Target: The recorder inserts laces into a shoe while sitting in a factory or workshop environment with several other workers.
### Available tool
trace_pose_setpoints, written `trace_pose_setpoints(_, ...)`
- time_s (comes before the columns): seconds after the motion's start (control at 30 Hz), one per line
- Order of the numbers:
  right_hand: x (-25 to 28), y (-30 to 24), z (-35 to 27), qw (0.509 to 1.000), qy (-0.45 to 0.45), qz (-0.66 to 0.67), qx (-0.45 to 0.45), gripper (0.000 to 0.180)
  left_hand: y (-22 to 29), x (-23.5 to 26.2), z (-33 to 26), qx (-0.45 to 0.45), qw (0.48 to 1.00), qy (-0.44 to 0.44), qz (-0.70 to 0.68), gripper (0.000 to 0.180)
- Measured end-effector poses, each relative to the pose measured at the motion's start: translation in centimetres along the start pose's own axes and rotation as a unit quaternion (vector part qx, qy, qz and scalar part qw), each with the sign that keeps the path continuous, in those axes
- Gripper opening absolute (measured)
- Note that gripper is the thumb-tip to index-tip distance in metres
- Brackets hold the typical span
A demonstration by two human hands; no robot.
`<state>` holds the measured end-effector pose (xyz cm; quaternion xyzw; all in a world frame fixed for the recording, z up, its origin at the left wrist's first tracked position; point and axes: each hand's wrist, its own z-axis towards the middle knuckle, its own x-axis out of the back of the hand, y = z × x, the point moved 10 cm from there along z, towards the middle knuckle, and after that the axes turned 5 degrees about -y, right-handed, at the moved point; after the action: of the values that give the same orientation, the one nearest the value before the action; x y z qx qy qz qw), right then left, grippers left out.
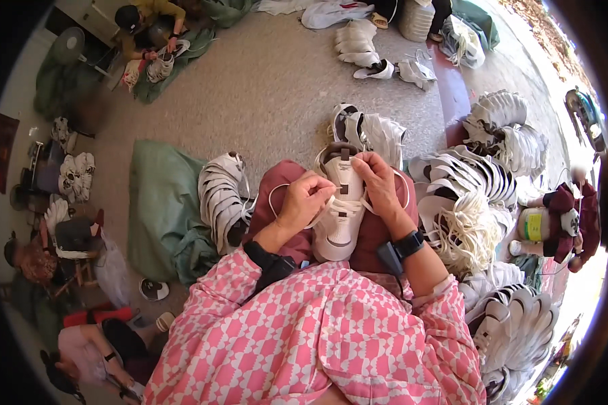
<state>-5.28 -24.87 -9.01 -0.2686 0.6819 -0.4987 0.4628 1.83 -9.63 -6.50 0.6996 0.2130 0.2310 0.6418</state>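
Observation:
A white sneaker [337, 233] rests between my knees, its toe toward me and its dark-lined opening away from me. White shoelace [348, 204] crosses its lower eyelets, and loose lace loops out on both sides. My left hand [305, 201] is closed in a pinch on the lace at the left of the tongue. On the other side, my right hand [380, 183] grips the sneaker's upper edge beside the tongue, thumb and forefinger close together. Part of the lace is hidden beneath the right hand's fingers.
Stacked shoe uppers [221, 196] stand left of my knees, beside a green cloth [157, 209]. To my right lie more uppers [463, 172] and a heap of white laces [471, 226]. Another pile of uppers [383, 135] sits just ahead. Other people work around the edges.

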Motion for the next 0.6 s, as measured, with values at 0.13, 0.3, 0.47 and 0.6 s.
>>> trace_pose_setpoints(0.13,0.1,-0.1,0.1,1.000,-0.001,-0.012,0.006,0.016,-0.7,0.3,-0.4,0.031,0.998,0.019,-0.060,0.008)
trace_pose_setpoints(0.3,-0.1,-0.1,0.2,1.000,-0.012,0.008,0.004,0.016,2.4,0.5,-0.3,-0.099,0.988,0.041,0.107,0.007)
trace_pose_setpoints(0.47,-0.1,-0.4,0.2,1.000,-0.011,-0.005,0.004,0.015,4.9,-0.3,-0.7,-0.165,0.951,0.059,0.254,0.004)
trace_pose_setpoints(0.6,-0.2,-0.2,0.1,1.000,-0.017,-0.002,-0.016,0.013,5.6,-0.7,-1.0,-0.181,0.935,0.071,0.296,0.004)
